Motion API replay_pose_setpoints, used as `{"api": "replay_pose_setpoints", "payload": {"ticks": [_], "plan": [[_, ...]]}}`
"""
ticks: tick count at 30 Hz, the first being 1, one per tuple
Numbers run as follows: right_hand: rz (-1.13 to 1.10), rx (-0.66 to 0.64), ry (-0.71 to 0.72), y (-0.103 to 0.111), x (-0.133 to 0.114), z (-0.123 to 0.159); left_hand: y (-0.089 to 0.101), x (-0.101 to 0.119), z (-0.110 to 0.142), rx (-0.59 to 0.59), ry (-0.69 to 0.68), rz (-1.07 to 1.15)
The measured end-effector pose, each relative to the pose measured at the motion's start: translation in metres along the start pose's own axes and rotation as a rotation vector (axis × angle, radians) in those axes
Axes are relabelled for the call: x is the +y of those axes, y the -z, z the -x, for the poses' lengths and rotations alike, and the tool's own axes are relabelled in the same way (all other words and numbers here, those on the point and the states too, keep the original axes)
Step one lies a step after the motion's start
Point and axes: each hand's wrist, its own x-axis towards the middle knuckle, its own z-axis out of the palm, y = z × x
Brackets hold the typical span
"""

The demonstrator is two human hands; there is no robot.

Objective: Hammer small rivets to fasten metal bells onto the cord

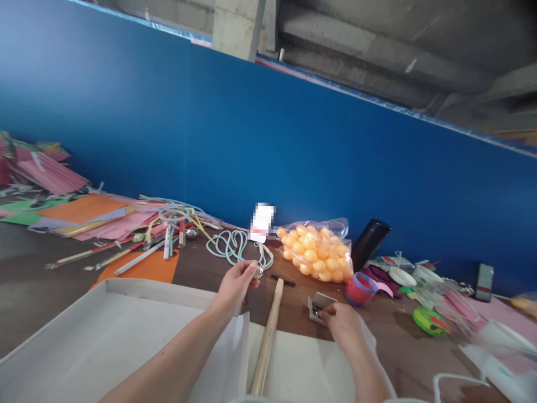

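Note:
My left hand (237, 285) pinches a small round shiny metal piece (258, 271) between thumb and fingers, above the brown tabletop. To its right lies a hammer (268, 330), its wooden handle running toward me and its dark head at the far end. My right hand (346, 324) has its fingers closed together at the opening of a small open cardboard box (325, 301). Small dark metal bits (316, 309) show inside that box. The fingertips cover part of the box, so what they pinch is hidden.
A large white tray (159, 288) stands at the front left. Behind my hands are a skipping rope (229, 246) and a clear bag of orange balls (312, 252). A black bottle (371, 240), a red-blue cup (359, 288) and a green-yellow round toy (430, 321) are on the right.

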Motion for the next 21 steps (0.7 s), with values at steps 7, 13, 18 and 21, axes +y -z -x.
{"api": "replay_pose_setpoints", "payload": {"ticks": [7, 13, 18, 21], "plan": [[-0.008, 0.006, 0.011, -0.005, 0.001, -0.001, 0.000, 0.001, 0.000, -0.003, 0.001, 0.020], [-0.004, 0.016, -0.006, -0.006, 0.003, -0.003, 0.001, -0.003, -0.003, -0.010, 0.006, 0.001], [-0.023, -0.008, 0.011, -0.002, 0.008, -0.002, 0.002, -0.008, -0.007, -0.044, -0.016, 0.050], [-0.022, -0.017, 0.003, -0.001, 0.013, -0.003, 0.002, -0.009, -0.007, -0.041, -0.021, 0.054]]}}
